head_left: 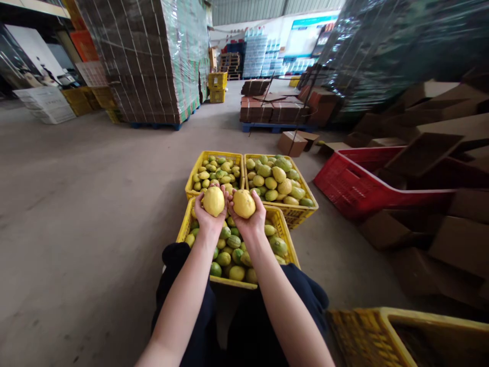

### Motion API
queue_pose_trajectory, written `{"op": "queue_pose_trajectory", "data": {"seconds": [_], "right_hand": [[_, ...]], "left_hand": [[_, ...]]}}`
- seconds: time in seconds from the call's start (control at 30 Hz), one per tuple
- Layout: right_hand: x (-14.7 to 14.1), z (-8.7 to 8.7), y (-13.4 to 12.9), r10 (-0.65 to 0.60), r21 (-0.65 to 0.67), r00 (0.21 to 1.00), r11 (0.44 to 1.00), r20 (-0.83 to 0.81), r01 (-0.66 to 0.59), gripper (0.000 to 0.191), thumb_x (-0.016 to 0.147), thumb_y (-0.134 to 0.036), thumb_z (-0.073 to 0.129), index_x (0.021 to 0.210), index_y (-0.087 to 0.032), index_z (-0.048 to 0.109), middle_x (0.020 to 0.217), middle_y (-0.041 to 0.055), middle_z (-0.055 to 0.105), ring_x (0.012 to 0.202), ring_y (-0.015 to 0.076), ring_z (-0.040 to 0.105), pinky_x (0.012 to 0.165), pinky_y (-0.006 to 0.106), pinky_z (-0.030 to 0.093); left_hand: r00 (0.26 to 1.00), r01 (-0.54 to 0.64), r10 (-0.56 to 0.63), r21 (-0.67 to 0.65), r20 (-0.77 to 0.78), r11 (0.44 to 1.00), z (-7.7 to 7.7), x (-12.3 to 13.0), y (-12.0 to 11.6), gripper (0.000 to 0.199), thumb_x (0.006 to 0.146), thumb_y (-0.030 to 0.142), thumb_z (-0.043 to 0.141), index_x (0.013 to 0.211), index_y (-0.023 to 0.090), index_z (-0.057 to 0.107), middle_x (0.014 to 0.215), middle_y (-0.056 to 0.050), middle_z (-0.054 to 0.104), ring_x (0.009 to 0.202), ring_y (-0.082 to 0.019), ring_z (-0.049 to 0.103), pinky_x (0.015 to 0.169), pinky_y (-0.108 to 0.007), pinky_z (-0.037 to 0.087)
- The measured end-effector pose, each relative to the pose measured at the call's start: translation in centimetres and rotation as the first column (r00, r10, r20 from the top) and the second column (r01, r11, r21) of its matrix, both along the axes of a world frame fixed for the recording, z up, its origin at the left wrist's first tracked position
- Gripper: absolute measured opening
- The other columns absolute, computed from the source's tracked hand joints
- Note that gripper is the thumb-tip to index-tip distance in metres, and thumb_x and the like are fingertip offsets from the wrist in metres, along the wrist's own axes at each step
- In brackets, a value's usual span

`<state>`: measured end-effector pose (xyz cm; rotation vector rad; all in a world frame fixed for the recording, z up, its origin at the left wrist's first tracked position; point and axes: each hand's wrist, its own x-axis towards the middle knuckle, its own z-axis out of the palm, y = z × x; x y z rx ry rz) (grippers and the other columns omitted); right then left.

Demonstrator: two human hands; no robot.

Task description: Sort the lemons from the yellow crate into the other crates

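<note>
Above the near crate [234, 283], the left hand [209, 220] cups the left fruit [214, 201] and the right hand [252, 220] the right fruit [244, 204], fingers half curled round them. Both look firm, fairly light, prone to roll; a palm underneath should hold best.

A red crate [346, 186] stands beside jumbled cardboard boxes [462, 244].

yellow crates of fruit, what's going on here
The left hand cups one yellow fruit; the right hand cups another yellow fruit beside it. Below them, the nearest crate holds green and yellow fruits. Beyond it, a far left crate and a far right crate stand side by side, also holding fruit.
</note>
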<state>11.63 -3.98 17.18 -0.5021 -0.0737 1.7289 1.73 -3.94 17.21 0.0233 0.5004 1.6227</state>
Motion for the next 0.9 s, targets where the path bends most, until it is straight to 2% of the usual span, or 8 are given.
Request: {"op": "queue_pose_trajectory", "data": {"seconds": [0.17, 0.33, 0.5, 0.67, 0.77, 0.9], "right_hand": [[-0.3, -0.3, 0.0, -0.087, -0.053, 0.994, 0.995, -0.063, 0.084, 0.015, 0.084, -0.031, 0.059, 0.091, -0.020, 0.066, 0.079, 0.0031, 0.075, 0.068, 0.0161, 0.070, 0.056, 0.024, 0.060], [-0.4, -0.2, -0.2, -0.149, -0.141, 0.984, 0.981, -0.097, 0.135, 0.018, 0.079, -0.025, 0.051, 0.089, -0.023, 0.066, 0.070, 0.0002, 0.072, 0.060, 0.0159, 0.067, 0.055, 0.026, 0.059], [-0.4, -0.1, -0.2, -0.180, -0.127, 0.982, 0.977, -0.048, 0.173, 0.020, 0.073, -0.023, 0.051, 0.087, -0.024, 0.064, 0.065, -0.0009, 0.069, 0.057, 0.0166, 0.066, 0.053, 0.026, 0.057], [-0.2, -1.0, 0.1, -0.182, -0.073, 0.983, 0.981, -0.028, 0.180, 0.017, 0.070, -0.024, 0.055, 0.084, -0.024, 0.064, 0.066, -0.0018, 0.069, 0.058, 0.0160, 0.066, 0.054, 0.026, 0.057], [-0.2, -1.1, 0.2, -0.195, -0.095, 0.980, 0.977, -0.044, 0.190, 0.019, 0.072, -0.023, 0.053, 0.086, -0.022, 0.065, 0.065, -0.0016, 0.068, 0.057, 0.0166, 0.065, 0.053, 0.028, 0.057], [-0.3, -0.6, 0.1, -0.200, -0.138, 0.978, 0.972, -0.064, 0.190, 0.023, 0.074, -0.022, 0.049, 0.091, -0.021, 0.065, 0.065, -0.0008, 0.069, 0.057, 0.0171, 0.065, 0.051, 0.028, 0.057]], "left_hand": [[0.999, 0.011, -0.010, -0.032, 0.049, 0.999, 0.0, 0.1, 0.1, 0.028, 0.081, 0.027, 0.049, 0.093, 0.019, 0.073, 0.093, -0.007, 0.075, 0.106, -0.022, 0.069, 0.087, -0.031, 0.058], [0.994, 0.048, -0.041, -0.073, 0.098, 0.996, 0.5, 0.7, -0.1, 0.025, 0.082, 0.027, 0.048, 0.083, 0.016, 0.071, 0.085, -0.008, 0.073, 0.094, -0.020, 0.071, 0.080, -0.027, 0.059], [0.995, 0.041, -0.032, -0.100, 0.095, 0.994, 0.9, 1.2, -0.3, 0.024, 0.080, 0.025, 0.047, 0.079, 0.015, 0.069, 0.079, -0.008, 0.071, 0.081, -0.018, 0.071, 0.070, -0.024, 0.058], [0.989, 0.028, -0.005, -0.147, 0.150, 0.989, 1.0, 1.4, -0.2, 0.023, 0.079, 0.023, 0.048, 0.080, 0.015, 0.069, 0.080, -0.007, 0.071, 0.086, -0.019, 0.071, 0.076, -0.025, 0.058], [0.984, 0.017, 0.010, -0.147, 0.179, 0.989, 0.9, 1.4, -0.2, 0.023, 0.078, 0.021, 0.049, 0.083, 0.014, 0.070, 0.081, -0.007, 0.071, 0.086, -0.019, 0.071, 0.079, -0.026, 0.058], [0.981, 0.033, -0.006, -0.137, 0.194, 0.990, 0.8, 1.4, -0.2, 0.023, 0.079, 0.022, 0.048, 0.082, 0.013, 0.070, 0.079, -0.007, 0.071, 0.078, -0.018, 0.070, 0.073, -0.026, 0.058]]}}
